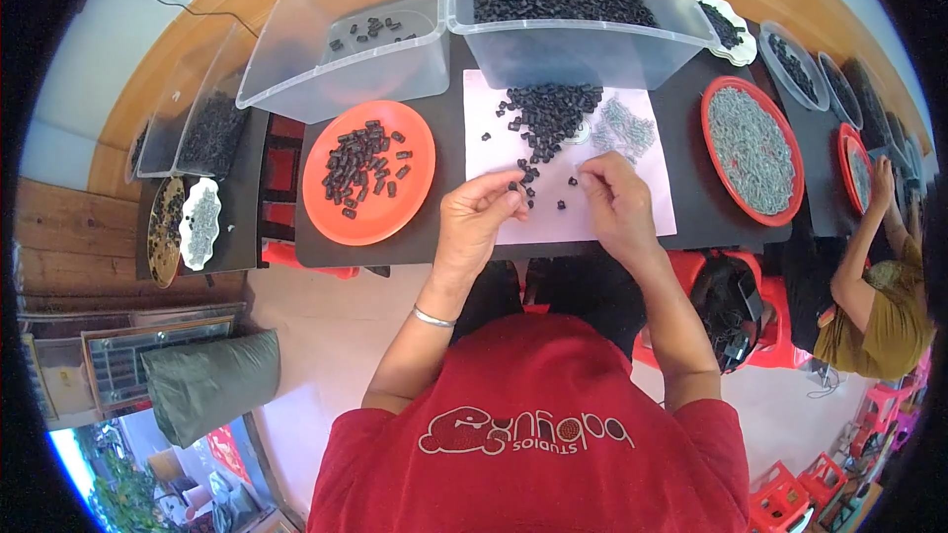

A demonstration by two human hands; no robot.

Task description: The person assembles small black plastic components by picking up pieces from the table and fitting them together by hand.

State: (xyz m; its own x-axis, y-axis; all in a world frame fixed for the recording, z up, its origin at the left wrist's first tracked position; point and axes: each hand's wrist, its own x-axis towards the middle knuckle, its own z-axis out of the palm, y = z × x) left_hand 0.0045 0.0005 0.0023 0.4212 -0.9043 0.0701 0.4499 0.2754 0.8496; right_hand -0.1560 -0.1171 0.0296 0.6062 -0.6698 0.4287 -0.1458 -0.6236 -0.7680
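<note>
My left hand (476, 217) is closed in a pinch, thumb and forefinger on a small black plastic part (513, 187) at the near edge of a pale pink sheet (647, 207). My right hand (622, 205) faces it with thumb and fingertips together; whatever lies between them is too small to make out. Several loose black parts (561, 204) lie between the hands. Beyond them a heap of the same black parts (553, 118) spreads on the sheet, and a pile of small silvery metal pieces, perhaps screws (624, 128), lies to its right.
An orange-red plate (326, 202) of black pieces stands left, a red tray (719, 150) of silvery pieces right. Behind are a clear bin (583, 49) full of black parts and another bin (346, 89) with a few. A co-worker's arm (869, 247) reaches in at far right.
</note>
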